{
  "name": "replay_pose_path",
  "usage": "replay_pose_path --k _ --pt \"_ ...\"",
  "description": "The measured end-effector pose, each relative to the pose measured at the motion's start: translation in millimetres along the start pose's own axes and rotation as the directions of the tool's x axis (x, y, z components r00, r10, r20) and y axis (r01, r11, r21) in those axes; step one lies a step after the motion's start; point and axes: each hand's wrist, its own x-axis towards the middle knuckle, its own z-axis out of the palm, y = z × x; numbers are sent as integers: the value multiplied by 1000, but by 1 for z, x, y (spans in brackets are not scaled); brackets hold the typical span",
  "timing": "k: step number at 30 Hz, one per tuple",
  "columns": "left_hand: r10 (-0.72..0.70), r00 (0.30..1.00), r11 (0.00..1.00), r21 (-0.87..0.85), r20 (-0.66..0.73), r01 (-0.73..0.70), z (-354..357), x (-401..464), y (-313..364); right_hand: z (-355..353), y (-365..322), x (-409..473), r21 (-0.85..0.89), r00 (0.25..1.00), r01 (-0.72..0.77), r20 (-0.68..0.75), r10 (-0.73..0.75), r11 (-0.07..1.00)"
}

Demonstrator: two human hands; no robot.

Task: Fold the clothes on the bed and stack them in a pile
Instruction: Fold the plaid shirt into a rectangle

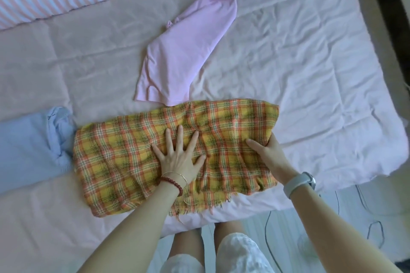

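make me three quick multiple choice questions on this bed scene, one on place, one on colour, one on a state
1. Where is the pink garment?
A. beyond the plaid cloth
B. under the pillow
C. on the floor

2. What colour is the garment at the left edge?
A. green
B. light blue
C. black

3. What is the left hand doing?
A. hanging idle
B. pinching a corner
C. pressing flat on the plaid cloth

Answers:
A, it lies on the sheet past the plaid cloth.
B, the light blue garment is pale blue.
C, the left hand lies spread, fingers straight.
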Motion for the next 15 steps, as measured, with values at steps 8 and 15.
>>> replay_pose_path --k 8,15 --pt "42 996 999 -17 80 -41 -19 -5 -4 -7 -23 -26 -274 961 208 236 -144 939" --pt "-80 995 567 -823 -62 -6 -81 -34 -41 44 -88 -86 -346 836 496 439 -330 796"
